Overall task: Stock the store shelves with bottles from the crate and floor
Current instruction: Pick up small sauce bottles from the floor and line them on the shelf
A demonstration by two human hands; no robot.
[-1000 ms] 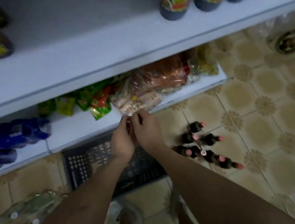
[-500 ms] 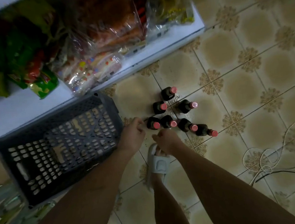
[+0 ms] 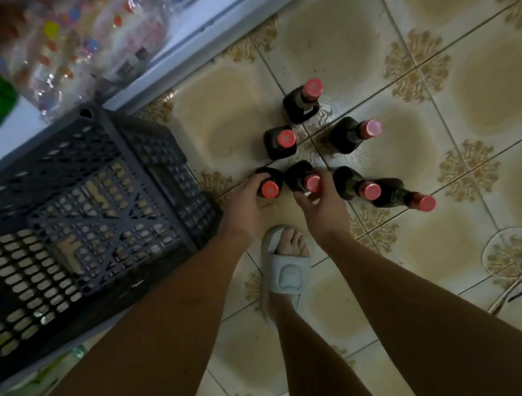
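Hands reached down: 2 of 7 bottles (image 3: 339,135) gripped.

Perforated plastic crate (image 3: 78,231), glossy tiles (image 3: 395,15)

A grey slipper (image 3: 286,274) is at six o'clock, white cables (image 3: 520,258) at four, snack bags (image 3: 85,46) at eleven.

Both hands have reached down; their fingers (image 3: 259,179) now grip two bottles (image 3: 269,183).
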